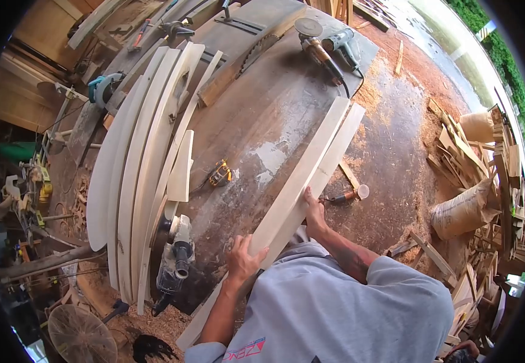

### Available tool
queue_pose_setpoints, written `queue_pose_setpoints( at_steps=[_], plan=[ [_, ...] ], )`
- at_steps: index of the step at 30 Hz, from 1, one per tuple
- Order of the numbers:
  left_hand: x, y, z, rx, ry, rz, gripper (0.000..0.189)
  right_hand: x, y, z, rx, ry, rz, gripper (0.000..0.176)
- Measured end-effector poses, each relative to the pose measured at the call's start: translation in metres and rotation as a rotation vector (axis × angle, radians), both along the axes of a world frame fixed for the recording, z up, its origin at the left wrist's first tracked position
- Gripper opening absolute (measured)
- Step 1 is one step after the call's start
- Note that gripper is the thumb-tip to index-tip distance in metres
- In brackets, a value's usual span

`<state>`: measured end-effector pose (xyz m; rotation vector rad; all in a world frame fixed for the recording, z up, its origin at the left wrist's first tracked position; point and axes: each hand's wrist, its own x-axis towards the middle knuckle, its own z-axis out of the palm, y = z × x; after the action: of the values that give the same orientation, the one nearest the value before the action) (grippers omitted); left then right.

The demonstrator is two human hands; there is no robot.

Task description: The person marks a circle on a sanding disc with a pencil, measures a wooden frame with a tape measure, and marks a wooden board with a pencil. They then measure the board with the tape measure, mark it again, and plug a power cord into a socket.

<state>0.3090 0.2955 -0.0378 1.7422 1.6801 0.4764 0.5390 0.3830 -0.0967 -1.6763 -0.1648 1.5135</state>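
A long pale wooden board [296,184] runs diagonally from my lap toward the far side of the worktable. My left hand [245,259] wraps over its near part, fingers across the top face. Farther along, my right hand [315,213] grips the right side, thumb up against the wood. Beside the board, on its right, lies a second pale face or plank [342,151], partly covered by the first. A small orange-handled tool [350,195] with a round pale end rests just right of my right hand.
Several curved boards [135,169] stand on the left beside a power tool [176,257]. A yellow-and-black device [220,173] sits mid-table. An angle grinder [320,54] and another power tool [342,47] lie at the back, near a toothed saw blade [257,53]. Sacks [462,209] and scrap wood stand right.
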Motion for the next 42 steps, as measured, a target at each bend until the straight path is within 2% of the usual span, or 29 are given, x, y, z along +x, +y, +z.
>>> queue_pose_setpoints(
  at_steps=[3, 8, 9, 12, 16, 19, 20, 22, 23, 24, 27, 29, 32, 33, 34, 36, 38, 39, 40, 41, 42],
  plan=[
    [0.008, -0.013, 0.003, 0.015, -0.044, 0.046, 0.056, -0.003, 0.001, 0.014, -0.066, 0.014, 0.046, 0.076],
    [0.02, -0.024, 0.017, 0.01, -0.075, 0.153, 0.054, -0.009, 0.006, 0.02, -0.014, -0.149, 0.047, 0.07],
    [0.021, -0.027, 0.021, -0.001, -0.116, 0.165, 0.054, -0.01, 0.008, 0.038, 0.063, -0.046, 0.09, 0.064],
    [0.025, -0.048, 0.015, 0.001, -0.171, 0.238, 0.058, -0.012, 0.011, 0.052, 0.072, -0.016, 0.209, 0.058],
    [0.021, -0.072, 0.02, 0.027, -0.214, 0.317, 0.063, -0.026, -0.003, 0.028, 0.201, -0.021, 0.318, 0.053],
    [0.014, -0.104, 0.032, -0.007, -0.259, 0.443, 0.069, -0.064, -0.017, 0.082, 0.385, -0.02, 0.45, 0.047],
    [0.011, -0.114, 0.039, 0.008, -0.236, 0.558, 0.069, -0.076, -0.026, 0.092, 0.472, -0.018, 0.467, 0.044],
    [0.0, -0.134, 0.052, 0.268, -0.327, 0.481, 0.073, -0.087, -0.041, 0.102, 0.558, -0.022, 0.819, 0.052],
    [-0.004, -0.155, 0.045, 0.154, -0.386, 0.541, 0.079, -0.105, -0.056, 0.132, 0.534, -0.051, 0.872, 0.05],
    [-0.008, -0.175, 0.049, 0.196, -0.372, 0.643, 0.079, -0.123, -0.069, 0.141, 0.618, 0.051, 0.891, 0.049],
    [-0.021, -0.236, 0.054, 0.269, -0.414, 0.759, 0.08, -0.174, -0.12, 0.155, 0.723, -0.008, 1.042, 0.049],
    [-0.028, -0.282, 0.047, 0.324, -0.426, 0.876, 0.08, -0.206, -0.158, 0.164, 0.948, -0.118, 1.238, 0.051],
    [-0.047, -0.356, 0.046, 0.342, -0.445, 1.023, 0.08, -0.251, -0.224, 0.155, 1.052, -0.155, 1.421, 0.049],
    [-0.049, -0.376, 0.046, 0.33, -0.449, 1.09, 0.08, -0.272, -0.253, 0.153, 1.004, 0.079, 1.274, 0.043],
    [-0.056, -0.395, 0.048, 0.346, -0.458, 1.114, 0.08, -0.291, -0.272, 0.144, 1.015, 0.08, 1.302, 0.043],
    [-0.069, -0.435, 0.053, 0.393, -0.48, 1.211, 0.081, -0.323, -0.309, 0.124, 1.608, -0.301, 1.251, 0.035],
    [-0.084, -0.471, 0.053, 0.312, -0.543, 1.271, 0.077, -0.356, -0.371, 0.171, 1.113, 0.191, 1.37, 0.029],
    [-0.094, -0.489, 0.057, 0.278, -0.538, 1.331, 0.074, -0.366, -0.385, 0.174, 0.846, 0.336, 1.5, 0.026],
    [-0.104, -0.505, 0.058, 0.246, -0.53, 1.364, 0.071, -0.381, -0.399, 0.146, 0.481, 0.48, 1.436, 0.024],
    [-0.112, -0.525, 0.046, 0.348, -0.644, 1.36, 0.071, -0.395, -0.407, 0.134, 0.764, 0.455, 1.59, 0.032],
    [-0.119, -0.543, 0.03, 0.441, -0.758, 1.342, 0.072, -0.412, -0.431, 0.148, 0.668, 0.526, 1.567, 0.033]
  ],
)
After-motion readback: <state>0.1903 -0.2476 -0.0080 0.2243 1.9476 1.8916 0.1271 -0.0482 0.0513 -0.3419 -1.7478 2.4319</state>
